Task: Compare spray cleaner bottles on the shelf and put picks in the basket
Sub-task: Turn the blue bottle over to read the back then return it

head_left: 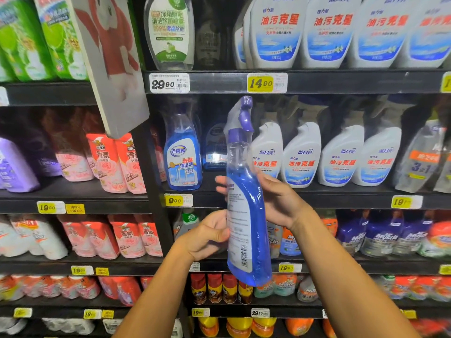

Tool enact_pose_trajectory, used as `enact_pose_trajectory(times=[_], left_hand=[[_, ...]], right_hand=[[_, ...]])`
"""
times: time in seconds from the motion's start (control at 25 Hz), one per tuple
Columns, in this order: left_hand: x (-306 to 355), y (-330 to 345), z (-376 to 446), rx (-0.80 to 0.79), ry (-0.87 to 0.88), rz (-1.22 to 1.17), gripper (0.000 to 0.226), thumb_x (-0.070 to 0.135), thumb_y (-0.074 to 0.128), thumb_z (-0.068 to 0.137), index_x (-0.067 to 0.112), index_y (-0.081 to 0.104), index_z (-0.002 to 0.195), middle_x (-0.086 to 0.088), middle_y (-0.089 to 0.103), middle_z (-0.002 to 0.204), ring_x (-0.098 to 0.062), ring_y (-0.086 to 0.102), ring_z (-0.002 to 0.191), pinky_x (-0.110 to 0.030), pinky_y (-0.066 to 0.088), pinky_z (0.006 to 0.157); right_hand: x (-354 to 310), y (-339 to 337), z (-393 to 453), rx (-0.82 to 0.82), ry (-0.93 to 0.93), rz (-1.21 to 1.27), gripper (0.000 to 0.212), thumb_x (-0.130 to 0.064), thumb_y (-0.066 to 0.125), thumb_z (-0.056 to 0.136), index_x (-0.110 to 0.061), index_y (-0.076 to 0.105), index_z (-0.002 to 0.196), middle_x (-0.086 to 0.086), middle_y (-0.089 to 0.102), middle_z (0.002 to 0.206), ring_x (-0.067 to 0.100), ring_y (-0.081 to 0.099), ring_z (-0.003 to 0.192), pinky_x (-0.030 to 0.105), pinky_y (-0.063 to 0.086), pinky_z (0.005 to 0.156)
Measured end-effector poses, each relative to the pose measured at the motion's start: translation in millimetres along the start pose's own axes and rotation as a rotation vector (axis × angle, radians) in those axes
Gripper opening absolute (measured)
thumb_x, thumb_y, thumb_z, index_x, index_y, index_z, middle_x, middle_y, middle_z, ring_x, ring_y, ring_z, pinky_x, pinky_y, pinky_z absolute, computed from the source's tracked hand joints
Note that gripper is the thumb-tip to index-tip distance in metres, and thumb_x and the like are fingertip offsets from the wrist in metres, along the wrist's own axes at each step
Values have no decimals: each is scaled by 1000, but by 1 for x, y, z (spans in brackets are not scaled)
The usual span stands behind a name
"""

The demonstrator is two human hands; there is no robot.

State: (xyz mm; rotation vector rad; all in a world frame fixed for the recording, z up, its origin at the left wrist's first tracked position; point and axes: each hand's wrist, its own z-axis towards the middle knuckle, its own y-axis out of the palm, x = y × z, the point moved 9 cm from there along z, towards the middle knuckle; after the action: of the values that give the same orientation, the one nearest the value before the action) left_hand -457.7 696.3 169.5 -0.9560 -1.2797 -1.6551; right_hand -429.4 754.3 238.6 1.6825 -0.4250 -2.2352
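**Blue glass cleaner held up for a label check**

Blue liquid fills the tall clear plastic spray bottle with a purple trigger head (245, 191), which we hold in the air in front of the dark store shelf (317, 82), between both hands and clear of every row. Its long axis runs nearly upright, leaning a little so the base sits further right than the neck. The trigger head points up toward the shelf edge carrying the yellow price tag (260, 83), and the white printed back label with its barcode faces left and toward us.

Our right hand (275, 198) wraps the bottle's middle from the right, fingers curled round behind it, so it carries the weight. Our left hand (210, 236) sits lower and to the left, fingers partly curled, touching or just beside the label edge; we cannot tell whether it truly grips.

Behind, a shorter blue glass-cleaner bottle (181, 157) stands on the shelf to the left, and a row of white spray bottles with blue and red labels (324, 157) stands to the right.

No basket is in view. We judge the comparing step is in hand; the right hand looks better placed to carry the bottle down.
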Motion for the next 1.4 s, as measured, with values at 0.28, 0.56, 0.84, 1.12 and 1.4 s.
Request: enact_pose_trajectory(times=[0.28, 0.56, 0.84, 1.12, 1.4], left_hand=[[5, 8, 7, -50, 73, -264, 41, 7, 38, 100, 0, 49, 138, -20, 55, 139, -33, 52, 129, -44, 39, 109], [-2, -47, -11, 377, 25, -8, 50, 47, 67, 84, 17, 67, 124, -15, 61, 133, -30, 59, 123, -50, 52, 95], [11, -48, -11, 475, 80, 193, 44, 14, 83, 72, 15, 69, 114, -18, 68, 121, -37, 65, 112, -52, 53, 94], [32, -62, -5, 493, 72, 184, 42, 11, 77, 77, 7, 64, 117, -17, 71, 117, -31, 69, 106, -37, 58, 83], [99, -90, 6, 798, 166, 634, 21, 14, 75, 84, 26, 64, 97, 13, 75, 85, 3, 70, 78, -11, 52, 62]], right_hand=[[-22, -2, 10, 155, -82, -239, 68, -40, 88, 64, -8, 64, 119, 6, 73, 102, 21, 68, 93, 30, 54, 81], [-36, -37, -4, 590, -124, -412, 33, -8, 75, 81, -2, 66, 112, 5, 74, 94, 15, 73, 75, 25, 57, 63], [-29, -38, -6, 679, -139, -480, 35, -12, 77, 82, -8, 62, 113, 3, 71, 99, 10, 73, 76, 21, 56, 62], [-22, -46, 4, 635, -110, -490, 23, -3, 72, 86, -9, 68, 108, 5, 78, 94, 17, 75, 79, 23, 56, 60], [-52, -65, 60, 742, -227, -585, 23, 3, 69, 87, -6, 69, 108, 2, 76, 84, 13, 72, 71, 31, 60, 65]])
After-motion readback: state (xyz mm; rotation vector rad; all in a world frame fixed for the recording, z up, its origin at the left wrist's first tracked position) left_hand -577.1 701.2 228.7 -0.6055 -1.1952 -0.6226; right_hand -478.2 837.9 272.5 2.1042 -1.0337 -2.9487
